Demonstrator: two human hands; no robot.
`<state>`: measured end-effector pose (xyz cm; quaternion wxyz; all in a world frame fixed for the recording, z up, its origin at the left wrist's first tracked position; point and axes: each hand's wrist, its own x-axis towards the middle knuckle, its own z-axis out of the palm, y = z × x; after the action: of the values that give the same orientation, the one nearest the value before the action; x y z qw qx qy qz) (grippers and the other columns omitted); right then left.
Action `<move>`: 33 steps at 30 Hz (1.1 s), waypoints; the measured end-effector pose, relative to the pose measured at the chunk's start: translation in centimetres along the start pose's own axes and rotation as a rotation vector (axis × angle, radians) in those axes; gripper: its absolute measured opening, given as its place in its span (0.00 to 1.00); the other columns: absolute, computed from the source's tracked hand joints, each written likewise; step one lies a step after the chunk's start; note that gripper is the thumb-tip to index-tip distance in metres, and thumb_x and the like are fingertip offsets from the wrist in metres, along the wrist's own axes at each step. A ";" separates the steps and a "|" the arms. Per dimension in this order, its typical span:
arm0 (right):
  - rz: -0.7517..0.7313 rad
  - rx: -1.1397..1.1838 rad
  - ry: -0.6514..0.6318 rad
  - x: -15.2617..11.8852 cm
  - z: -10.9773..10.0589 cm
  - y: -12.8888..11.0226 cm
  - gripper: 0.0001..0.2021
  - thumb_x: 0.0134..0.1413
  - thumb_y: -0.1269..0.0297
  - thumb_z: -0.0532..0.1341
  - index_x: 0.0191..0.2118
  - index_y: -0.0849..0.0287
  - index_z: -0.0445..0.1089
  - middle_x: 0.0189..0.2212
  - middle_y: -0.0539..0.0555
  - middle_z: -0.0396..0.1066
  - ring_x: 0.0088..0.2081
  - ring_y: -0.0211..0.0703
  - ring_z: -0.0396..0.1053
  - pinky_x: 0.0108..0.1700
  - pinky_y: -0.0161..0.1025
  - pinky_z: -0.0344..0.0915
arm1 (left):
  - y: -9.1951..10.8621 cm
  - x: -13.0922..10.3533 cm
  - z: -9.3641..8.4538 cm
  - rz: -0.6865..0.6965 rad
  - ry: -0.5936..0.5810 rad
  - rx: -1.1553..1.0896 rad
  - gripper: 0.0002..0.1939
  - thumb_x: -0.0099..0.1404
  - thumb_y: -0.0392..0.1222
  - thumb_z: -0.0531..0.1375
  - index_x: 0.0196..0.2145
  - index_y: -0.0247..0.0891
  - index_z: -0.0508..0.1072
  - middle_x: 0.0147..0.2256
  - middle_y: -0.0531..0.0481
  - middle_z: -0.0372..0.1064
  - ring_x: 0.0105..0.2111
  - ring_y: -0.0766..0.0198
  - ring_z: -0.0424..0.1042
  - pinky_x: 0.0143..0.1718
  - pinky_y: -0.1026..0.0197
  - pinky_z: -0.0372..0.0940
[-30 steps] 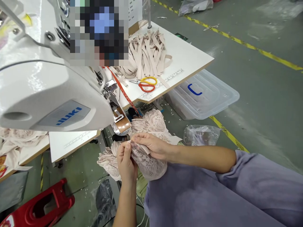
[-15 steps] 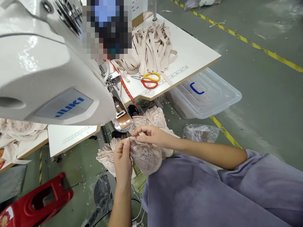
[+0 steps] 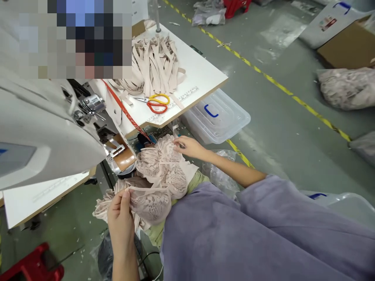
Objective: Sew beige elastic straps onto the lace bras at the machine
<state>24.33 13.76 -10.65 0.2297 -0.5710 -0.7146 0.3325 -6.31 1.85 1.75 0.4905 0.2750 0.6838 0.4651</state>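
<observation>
Your left hand [image 3: 120, 212] pinches the edge of a beige lace bra [image 3: 150, 206], which lies just right of it, on the near side of more lace pieces [image 3: 175, 177]. Your right hand [image 3: 190, 148] has bent fingers at their far edge; its grip can't be told. Blue lettering on the sewing machine [image 3: 55, 136] is cut off, and the tabletop [image 3: 205, 74] ruler markings are too small to read.

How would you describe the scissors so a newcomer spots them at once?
Start at the big white sewing machine on the picture's left, then go right to the white tabletop. Just below its heap of beige strips lie the scissors. Unlike the long red band nearby, they have metal blades and two looped handles, one yellow, one red.
</observation>
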 end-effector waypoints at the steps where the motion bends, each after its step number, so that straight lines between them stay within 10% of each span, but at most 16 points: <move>1: -0.035 -0.009 -0.050 -0.2 0.8 -0.5 0.19 0.58 0.54 0.62 0.49 0.62 0.73 0.44 0.60 0.73 0.43 0.47 0.71 0.45 0.40 0.63 | 0.1 0.0 0.1 0.003 0.008 -0.001 0.16 0.56 0.54 0.69 0.31 0.38 0.78 0.30 0.53 0.74 0.31 0.68 0.67 0.32 0.69 0.63; 12: -0.187 0.026 -0.335 1.0 6.3 -3.3 0.08 0.52 0.62 0.66 0.36 0.62 0.75 0.38 0.60 0.72 0.43 0.51 0.66 0.48 0.43 0.56 | 0.0 -0.1 -0.1 0.036 0.011 0.011 0.12 0.59 0.50 0.67 0.32 0.38 0.78 0.30 0.53 0.74 0.30 0.67 0.69 0.32 0.67 0.64; 21: 0.059 0.429 -0.393 -0.2 4.1 -4.5 0.24 0.62 0.47 0.54 0.41 0.65 0.75 0.29 0.52 0.73 0.28 0.37 0.64 0.32 0.35 0.59 | 0.0 0.1 -1.2 0.075 0.124 0.266 0.14 0.61 0.53 0.65 0.34 0.38 0.77 0.30 0.52 0.72 0.30 0.65 0.67 0.31 0.66 0.62; 33: 0.370 1.143 -0.434 -2.7 2.0 -9.2 0.14 0.42 0.57 0.72 0.34 0.62 0.78 0.28 0.49 0.73 0.30 0.34 0.65 0.35 0.35 0.59 | -1.1 1.8 -2.1 0.204 0.047 0.528 0.18 0.62 0.57 0.62 0.37 0.38 0.77 0.30 0.50 0.74 0.30 0.62 0.69 0.32 0.64 0.62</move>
<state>17.48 9.59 -5.04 0.2867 -0.3920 -0.3445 0.8034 -8.81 2.15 0.22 0.3367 0.4497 0.7611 0.3243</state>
